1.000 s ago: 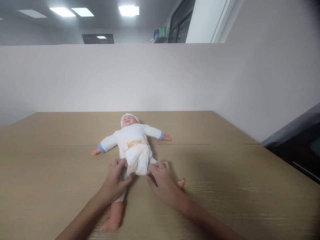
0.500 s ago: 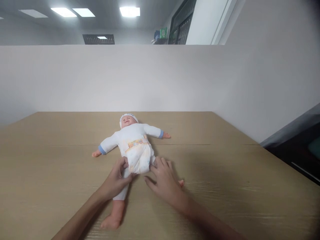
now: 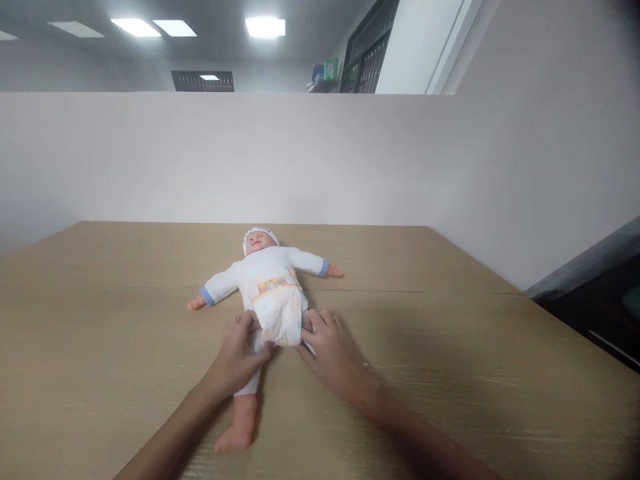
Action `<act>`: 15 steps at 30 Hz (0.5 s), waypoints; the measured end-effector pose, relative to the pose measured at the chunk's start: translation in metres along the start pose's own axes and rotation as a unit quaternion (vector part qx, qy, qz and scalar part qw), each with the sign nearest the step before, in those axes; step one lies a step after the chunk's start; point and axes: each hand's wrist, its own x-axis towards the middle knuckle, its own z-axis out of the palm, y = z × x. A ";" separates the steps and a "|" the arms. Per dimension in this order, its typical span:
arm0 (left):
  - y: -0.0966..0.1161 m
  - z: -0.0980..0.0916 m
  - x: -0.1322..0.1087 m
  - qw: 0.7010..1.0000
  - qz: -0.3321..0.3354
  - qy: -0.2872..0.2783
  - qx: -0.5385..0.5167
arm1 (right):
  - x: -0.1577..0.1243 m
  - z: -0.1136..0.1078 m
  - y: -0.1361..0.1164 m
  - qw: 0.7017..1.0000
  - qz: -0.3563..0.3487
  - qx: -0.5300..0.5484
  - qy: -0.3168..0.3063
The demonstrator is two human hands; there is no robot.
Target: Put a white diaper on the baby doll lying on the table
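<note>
A baby doll (image 3: 263, 262) in a white suit with blue cuffs and a white cap lies on its back, head away from me. Around its hips is a white diaper (image 3: 280, 310) with an orange patterned waistband. My left hand (image 3: 240, 353) curls around the doll's leg at the diaper's left leg edge, fingers closed on that edge. On the other side, my right hand (image 3: 327, 350) has its fingers bent at the right leg edge, thumb tucked in near the crotch. One bare doll foot (image 3: 239, 427) shows below my left hand; my right hand and forearm hide the other leg.
The doll lies on a wide wooden table (image 3: 450, 387) with a seam across it. A pale partition wall (image 3: 250, 157) rises behind the table's far edge. At the right stands a dark object (image 3: 595, 300), partly cut off by the frame.
My right thumb has moved in from beside the diaper to its right leg edge. My left hand stays at the left edge. The doll's visible foot has shifted slightly right in view.
</note>
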 end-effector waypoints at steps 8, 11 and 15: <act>0.007 -0.012 -0.002 0.993 -0.041 -0.010 0.107 | -0.011 -0.002 0.015 0.999 -0.046 0.004 0.022; 0.013 -0.013 0.002 0.987 -0.072 -0.009 0.145 | -0.011 -0.006 0.019 0.998 -0.041 0.030 0.033; 0.018 -0.015 0.007 0.984 -0.089 -0.043 0.149 | -0.013 -0.004 0.018 0.998 -0.012 0.021 0.058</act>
